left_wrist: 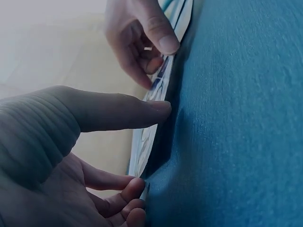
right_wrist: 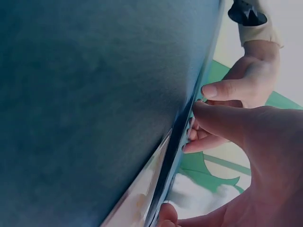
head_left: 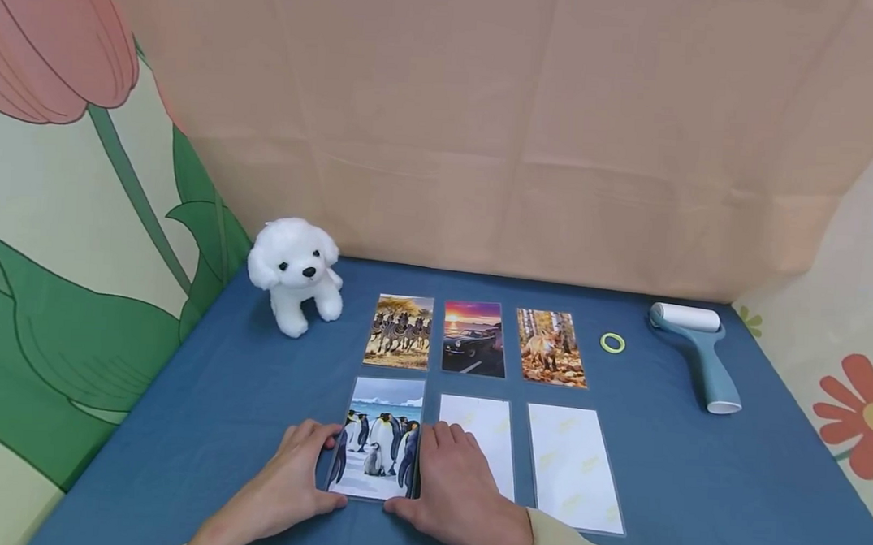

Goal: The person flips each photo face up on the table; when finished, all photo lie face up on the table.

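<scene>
A laminated penguin picture card point(head_left: 377, 453) lies nearest me at the left of two rows of cards. My left hand point(head_left: 281, 485) grips its left edge, thumb at the lower left corner. My right hand point(head_left: 464, 489) holds the right edge, thumb at the lower right corner and partly over a white-backed card point(head_left: 484, 425). In the left wrist view the card's edge point(left_wrist: 150, 137) runs between both hands, close to the blue cloth. Behind it lie a zebra card point(head_left: 399, 332), a car-at-sunset card point(head_left: 473, 339) and a fox card point(head_left: 552, 348), all face up.
Another white-backed card point(head_left: 576, 470) lies to the right. A white plush dog point(head_left: 295, 278) sits at the back left. A yellow-green ring point(head_left: 612, 343) and a lint roller point(head_left: 703, 357) with a blue handle are at the right of the blue-covered table point(head_left: 690, 495).
</scene>
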A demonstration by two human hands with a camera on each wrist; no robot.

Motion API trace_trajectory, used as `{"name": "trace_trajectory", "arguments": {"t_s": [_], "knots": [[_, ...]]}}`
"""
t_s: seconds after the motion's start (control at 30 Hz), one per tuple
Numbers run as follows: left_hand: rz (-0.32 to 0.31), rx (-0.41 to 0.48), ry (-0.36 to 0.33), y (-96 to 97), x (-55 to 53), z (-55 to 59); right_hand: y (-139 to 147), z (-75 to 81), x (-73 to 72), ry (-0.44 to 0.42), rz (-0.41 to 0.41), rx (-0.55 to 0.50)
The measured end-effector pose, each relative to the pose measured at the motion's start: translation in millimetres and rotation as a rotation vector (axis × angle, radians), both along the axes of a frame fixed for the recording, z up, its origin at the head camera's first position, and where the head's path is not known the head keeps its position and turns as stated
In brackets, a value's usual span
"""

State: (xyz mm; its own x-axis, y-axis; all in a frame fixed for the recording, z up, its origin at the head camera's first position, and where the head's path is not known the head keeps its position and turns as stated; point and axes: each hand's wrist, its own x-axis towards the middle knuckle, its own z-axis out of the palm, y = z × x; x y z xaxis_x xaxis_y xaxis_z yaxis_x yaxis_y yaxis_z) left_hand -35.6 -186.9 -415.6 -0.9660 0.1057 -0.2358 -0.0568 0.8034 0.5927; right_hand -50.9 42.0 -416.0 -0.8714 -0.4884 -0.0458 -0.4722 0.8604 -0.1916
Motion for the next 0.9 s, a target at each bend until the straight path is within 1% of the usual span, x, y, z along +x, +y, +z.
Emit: {"name": "trace_trajectory", "arguments": {"t_s": [0.23,0.47,0.6,0.7,0.77,0.83,0.9], "knots": [[-0.007,-0.033,-0.032,-0.3,-1.9,-2.5,-2.5,-2.0,-1.8,-0.010,0.003,0.033],[-0.029,-0.072,-0.008,1.0,-2.0,-3.9,-1.6,-3.5,-3.5,-0.006,0.028,0.054],[-0.044,-0.103,-0.011,1.3,-0.4,-1.6,0.7,-2.3,-2.7,-0.018,0.031,0.045],[-0.046,-0.113,0.024,2.7,2.1,2.2,4.9,2.4,-4.1,-0.022,0.032,0.011],[-0.036,-0.099,0.055,6.5,2.7,6.5,9.0,7.4,-7.1,-0.015,0.030,-0.030],[-0.021,-0.055,0.089,12.4,2.9,11.8,14.3,13.2,-12.2,0.001,0.019,-0.093],[-0.015,0.000,0.107,20.5,0.5,16.8,19.9,19.7,-18.7,0.001,-0.004,-0.168]]}}
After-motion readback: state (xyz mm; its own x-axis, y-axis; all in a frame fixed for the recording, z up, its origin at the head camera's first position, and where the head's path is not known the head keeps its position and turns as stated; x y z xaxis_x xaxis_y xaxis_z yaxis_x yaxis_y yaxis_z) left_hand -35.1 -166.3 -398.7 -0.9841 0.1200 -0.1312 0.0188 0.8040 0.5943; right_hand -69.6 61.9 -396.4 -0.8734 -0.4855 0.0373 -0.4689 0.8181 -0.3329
